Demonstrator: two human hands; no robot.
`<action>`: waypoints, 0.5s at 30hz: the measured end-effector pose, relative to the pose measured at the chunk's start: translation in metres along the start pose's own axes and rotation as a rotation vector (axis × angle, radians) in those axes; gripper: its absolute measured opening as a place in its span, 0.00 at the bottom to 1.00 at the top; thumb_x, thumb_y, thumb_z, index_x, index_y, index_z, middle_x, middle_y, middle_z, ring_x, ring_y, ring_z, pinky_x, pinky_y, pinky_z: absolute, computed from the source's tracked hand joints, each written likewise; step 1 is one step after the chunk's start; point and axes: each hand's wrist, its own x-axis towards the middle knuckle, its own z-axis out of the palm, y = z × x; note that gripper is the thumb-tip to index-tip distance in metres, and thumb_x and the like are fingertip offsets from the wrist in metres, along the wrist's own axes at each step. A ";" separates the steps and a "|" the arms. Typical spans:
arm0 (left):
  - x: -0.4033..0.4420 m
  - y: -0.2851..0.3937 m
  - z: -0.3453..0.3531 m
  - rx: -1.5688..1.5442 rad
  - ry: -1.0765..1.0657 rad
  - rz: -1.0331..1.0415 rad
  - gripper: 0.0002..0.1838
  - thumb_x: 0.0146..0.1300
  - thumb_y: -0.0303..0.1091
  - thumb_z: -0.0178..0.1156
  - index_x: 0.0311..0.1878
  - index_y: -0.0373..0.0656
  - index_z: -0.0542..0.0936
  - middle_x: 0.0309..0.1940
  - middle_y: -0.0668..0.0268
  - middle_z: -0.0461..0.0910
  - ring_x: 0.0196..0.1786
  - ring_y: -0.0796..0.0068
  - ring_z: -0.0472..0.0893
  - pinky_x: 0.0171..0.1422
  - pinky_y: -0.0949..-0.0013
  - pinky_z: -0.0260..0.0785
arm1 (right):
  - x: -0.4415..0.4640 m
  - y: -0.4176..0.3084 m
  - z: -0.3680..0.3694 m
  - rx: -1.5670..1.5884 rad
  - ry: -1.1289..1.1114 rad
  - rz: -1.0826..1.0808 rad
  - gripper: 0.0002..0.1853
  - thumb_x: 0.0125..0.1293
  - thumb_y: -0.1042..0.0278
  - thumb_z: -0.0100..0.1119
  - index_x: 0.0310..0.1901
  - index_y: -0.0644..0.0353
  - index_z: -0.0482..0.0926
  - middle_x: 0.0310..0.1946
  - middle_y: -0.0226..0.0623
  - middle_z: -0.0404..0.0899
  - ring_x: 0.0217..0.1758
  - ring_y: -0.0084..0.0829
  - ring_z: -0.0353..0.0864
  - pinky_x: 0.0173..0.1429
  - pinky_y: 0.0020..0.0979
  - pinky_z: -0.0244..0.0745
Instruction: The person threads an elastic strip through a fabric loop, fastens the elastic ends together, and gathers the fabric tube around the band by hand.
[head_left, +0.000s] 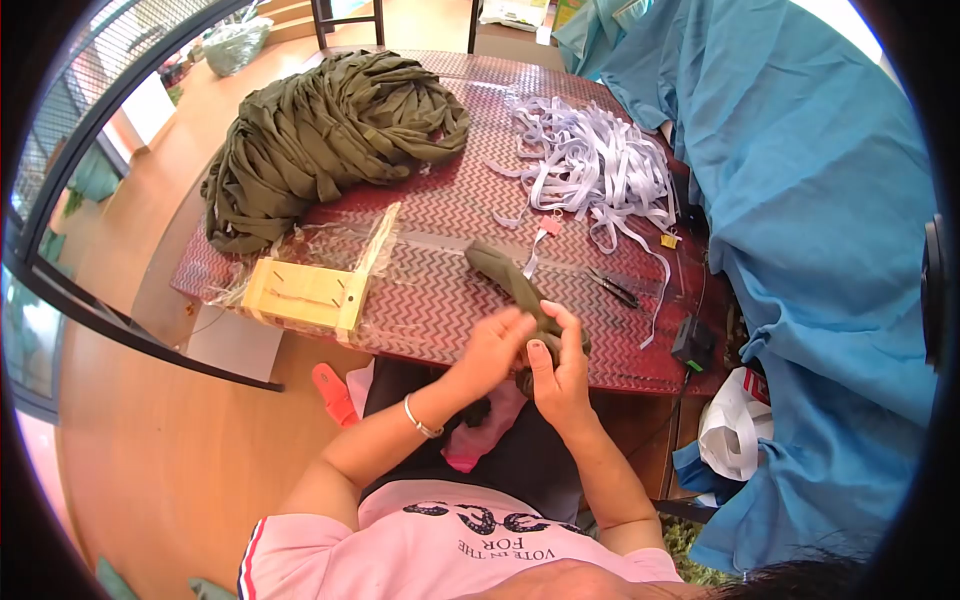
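Grip of the right hand (pixel 565 385) pinching an olive cloth strip (pixel 507 276) over the near edge of the table (pixel 450 200).
Thumb and fingers are holding the bunched part, right of the near edge's middle, while the strip's free end is pointing toward the far edge; the left hand (pixel 492 350) is hovering close or touching, its blurred fingertips not showing whether they are gripping. The cloth is looking light, soft and matte, so likely neither slippery nor fragile; being limp, it is probably best taken by the folded bunch, with the edges kept together. A large olive heap (pixel 330 140) is lying toward the far left corner.
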 end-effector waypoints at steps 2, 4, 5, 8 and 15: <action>-0.012 -0.005 0.002 0.061 -0.208 -0.008 0.13 0.71 0.40 0.50 0.37 0.40 0.74 0.25 0.71 0.76 0.26 0.83 0.76 0.29 0.80 0.68 | -0.006 -0.007 -0.007 0.098 -0.010 0.125 0.21 0.67 0.72 0.53 0.60 0.64 0.66 0.40 0.41 0.80 0.41 0.29 0.78 0.47 0.29 0.72; -0.018 0.002 -0.001 0.024 -0.251 -0.049 0.14 0.72 0.41 0.49 0.39 0.39 0.74 0.26 0.71 0.77 0.27 0.83 0.77 0.30 0.80 0.69 | -0.014 -0.013 -0.016 0.150 -0.031 0.170 0.18 0.66 0.72 0.55 0.57 0.63 0.70 0.41 0.39 0.79 0.44 0.26 0.77 0.50 0.27 0.71; -0.017 0.010 -0.001 -0.036 -0.205 -0.076 0.15 0.72 0.41 0.50 0.39 0.38 0.74 0.26 0.71 0.77 0.27 0.83 0.77 0.30 0.80 0.69 | -0.015 -0.014 -0.017 0.116 -0.038 0.122 0.17 0.66 0.72 0.55 0.56 0.63 0.72 0.42 0.39 0.79 0.45 0.25 0.77 0.51 0.27 0.71; -0.009 0.002 -0.013 -0.013 -0.112 -0.045 0.16 0.71 0.42 0.50 0.39 0.37 0.75 0.25 0.70 0.78 0.27 0.83 0.78 0.30 0.80 0.70 | -0.021 -0.031 -0.013 0.043 -0.001 0.152 0.13 0.66 0.74 0.53 0.51 0.65 0.75 0.43 0.39 0.80 0.48 0.27 0.77 0.55 0.28 0.70; -0.019 -0.001 -0.005 -0.215 -0.191 -0.191 0.13 0.71 0.38 0.50 0.43 0.38 0.77 0.33 0.67 0.80 0.30 0.82 0.79 0.32 0.78 0.73 | -0.028 -0.024 -0.012 0.189 0.083 0.167 0.03 0.65 0.76 0.53 0.39 0.63 0.76 0.25 0.22 0.72 0.26 0.12 0.67 0.30 0.18 0.63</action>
